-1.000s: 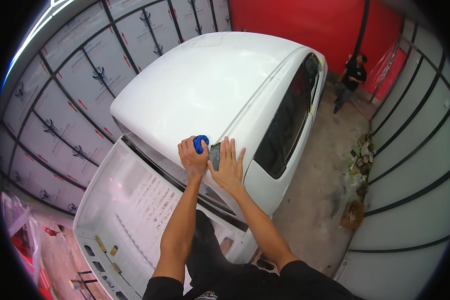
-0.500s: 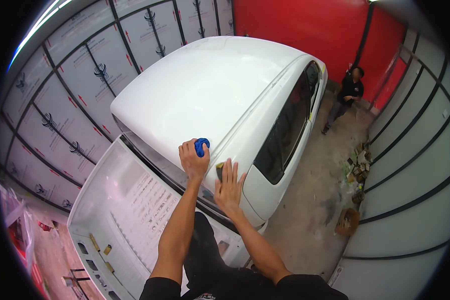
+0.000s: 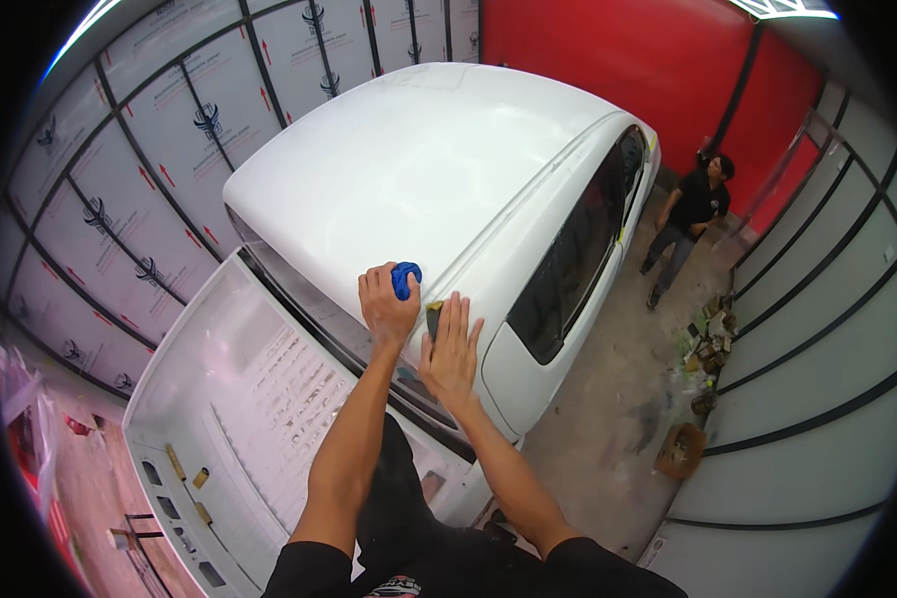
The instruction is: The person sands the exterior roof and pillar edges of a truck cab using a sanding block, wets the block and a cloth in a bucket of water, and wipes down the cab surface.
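Note:
My left hand (image 3: 389, 307) is closed around a crumpled blue cloth (image 3: 406, 280) and rests near the rear edge of the white pickup cab roof (image 3: 399, 164). To its right, my right hand (image 3: 453, 351) lies with fingers stretched together on the roof's rear right corner. Beneath and beside its fingers shows a small yellow and dark grey pad (image 3: 434, 317), like a sanding pad, pressed to the paint; most of it is hidden by the hand.
Below me lies the white truck bed (image 3: 239, 429), with several small yellowish blocks (image 3: 201, 477) on its side. A person in dark clothes (image 3: 696, 214) stands by the red wall (image 3: 618, 60). Debris (image 3: 710, 334) and a brown container (image 3: 681, 450) sit along the right wall.
My right hand and the pad have slid a little forward along the roof corner. The left hand stays close by with the cloth. The person at the back has shifted and come nearer.

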